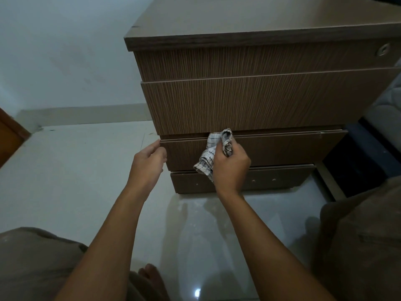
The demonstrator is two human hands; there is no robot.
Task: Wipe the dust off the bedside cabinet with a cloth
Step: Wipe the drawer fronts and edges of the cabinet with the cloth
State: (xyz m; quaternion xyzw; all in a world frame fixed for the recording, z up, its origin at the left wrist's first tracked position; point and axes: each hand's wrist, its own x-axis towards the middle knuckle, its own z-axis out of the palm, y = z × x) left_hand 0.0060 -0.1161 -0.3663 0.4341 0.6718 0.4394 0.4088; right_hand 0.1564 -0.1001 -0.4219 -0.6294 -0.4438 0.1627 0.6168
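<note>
Bunching the cloth (pixel 209 153) in curled fingers, the right hand (pixel 231 165) presses it against the cabinet (pixel 238 105) at the top lip of a lower drawer (pixel 282 148), with loose tails hanging below the fist. Just left of that grip the left hand (pixel 149 161) is slack, its fingers loosely bent with the tips at the drawer's corner and clasping nothing, so a firm sideways stroke could shift the drawer and nip those fingertips in the gap above. With little cloth showing above the grip, knuckles rather than fabric may rub the panel, and loosened dust may drop onto the front beneath.
</note>
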